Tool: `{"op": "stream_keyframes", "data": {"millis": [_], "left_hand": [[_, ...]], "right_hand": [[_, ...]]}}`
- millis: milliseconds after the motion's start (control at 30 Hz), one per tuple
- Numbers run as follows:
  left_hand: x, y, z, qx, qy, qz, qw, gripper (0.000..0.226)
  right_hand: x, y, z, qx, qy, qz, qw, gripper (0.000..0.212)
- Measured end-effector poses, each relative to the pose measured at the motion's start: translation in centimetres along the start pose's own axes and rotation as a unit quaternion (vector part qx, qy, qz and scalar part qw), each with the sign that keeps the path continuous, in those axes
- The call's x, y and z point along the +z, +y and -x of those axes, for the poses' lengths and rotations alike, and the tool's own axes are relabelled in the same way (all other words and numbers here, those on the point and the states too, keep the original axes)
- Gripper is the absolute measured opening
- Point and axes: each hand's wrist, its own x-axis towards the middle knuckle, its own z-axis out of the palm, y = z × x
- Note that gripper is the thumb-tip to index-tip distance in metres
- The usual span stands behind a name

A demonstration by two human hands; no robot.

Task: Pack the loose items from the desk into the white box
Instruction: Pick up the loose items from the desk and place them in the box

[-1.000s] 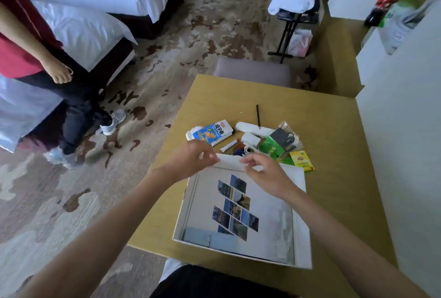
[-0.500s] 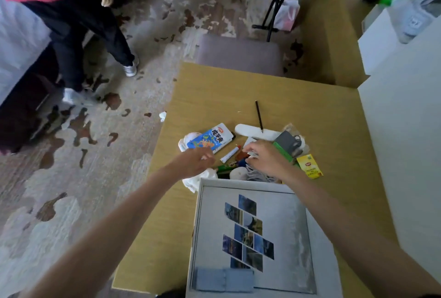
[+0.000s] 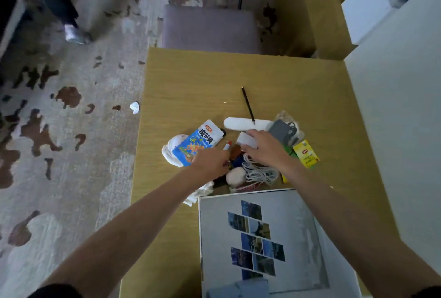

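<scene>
Pale wood desk (image 3: 191,87) under me, patterned carpet off to the left. A second ago both hands were on the far rim of the white box (image 3: 307,245). Since then the box has come back toward me, uncovering the cable (image 3: 260,173) and a small ball (image 3: 235,176), and both hands have gone out to the pile. I read that as the box being placed and the picking about to start. Nothing loose is in it yet.

My right hand (image 3: 265,148) lies fairly flat, fingers touching a small white block (image 3: 245,140), with no grip that I can see. My left hand (image 3: 210,162) shows only its back, beside the snack packet (image 3: 198,142). Its fingers are hidden, so I cannot tell whether it holds anything.

The pile is mixed: glossy crinkly packet, soft white cloth (image 3: 170,152), a loose springy coil of cable, a thin stiff pencil (image 3: 248,105), a smooth oblong case (image 3: 241,124) and a flat yellow tea bag (image 3: 306,154). The box is shallow, stiff card with a printed floor.
</scene>
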Motion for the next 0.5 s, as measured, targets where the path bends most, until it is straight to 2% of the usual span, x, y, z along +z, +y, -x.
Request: {"op": "stream_keyframes", "data": {"millis": [67,167,333,433,500], "left_hand": [[0.1,0.1,-0.4,0.005,0.002,-0.022,1.000,0.061],[-0.1,0.0,-0.3,0.022,0.001,-0.032,0.999,0.055],[0.0,-0.4,0.6,0.030,0.013,-0.073,0.997,0.049],[0.1,-0.4,1.0,0.013,0.016,-0.078,0.997,0.055],[-0.3,-0.4,1.3,-0.009,0.014,-0.016,1.000,0.058]], "right_hand": [[0.2,-0.5,-0.7,0.032,-0.007,-0.006,0.999,0.058],[0.7,-1.3,-1.7,0.050,-0.002,0.031,0.998,0.061],[0.7,-1.9,-2.1,0.034,0.039,0.104,0.993,0.046],[-0.6,-1.7,-0.5,0.012,0.084,0.075,0.994,0.040],[-2.1,-1.4,1.3,-0.009,0.133,0.004,0.991,0.040]]}}
